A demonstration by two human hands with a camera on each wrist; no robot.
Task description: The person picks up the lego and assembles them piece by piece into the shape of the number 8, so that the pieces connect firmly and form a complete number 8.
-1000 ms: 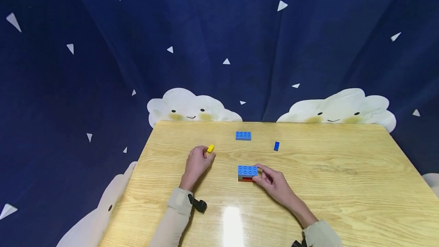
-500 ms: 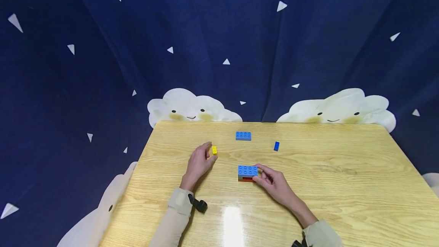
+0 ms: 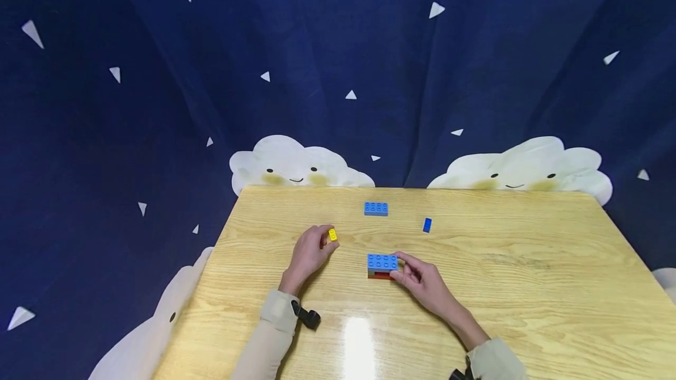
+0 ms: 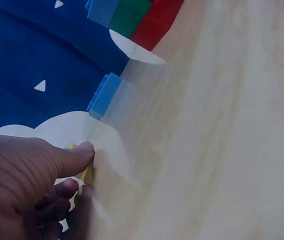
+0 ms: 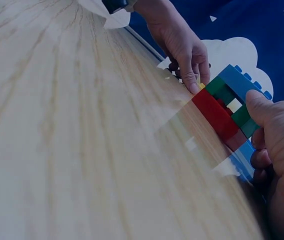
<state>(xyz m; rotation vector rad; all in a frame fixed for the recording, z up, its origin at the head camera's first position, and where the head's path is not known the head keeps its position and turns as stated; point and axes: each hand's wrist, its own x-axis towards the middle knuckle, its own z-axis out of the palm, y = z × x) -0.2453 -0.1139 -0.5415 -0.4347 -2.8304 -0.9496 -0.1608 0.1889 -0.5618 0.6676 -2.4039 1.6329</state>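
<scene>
Between the thumb and a finger of my left hand [image 3: 308, 255] is a small yellow two-stud brick [image 3: 333, 234], low over the table or on it; I cannot tell which. The left wrist view shows only slivers of it. Just to the right, my right hand [image 3: 426, 286] grips the right end of a brick stack [image 3: 382, 261]. That stack has a blue eight-stud brick on top, green bricks [image 5: 244, 119] with a gap between them in the middle, and red [image 5: 216, 114] at the bottom. It stands on the table, partly covered by the right fingers.
Farther back on the wooden table [image 3: 528, 233] lies a loose blue eight-stud brick [image 3: 376, 209]. A small dark blue brick [image 3: 427, 225] is to its right. Behind the far edge hangs a navy curtain [image 3: 338, 46] with white shapes.
The yellow brick has turned and shifted a little right. My left fingers spread off it half a second ago and now pinch it again. The right hand and the stack stay in place.
</scene>
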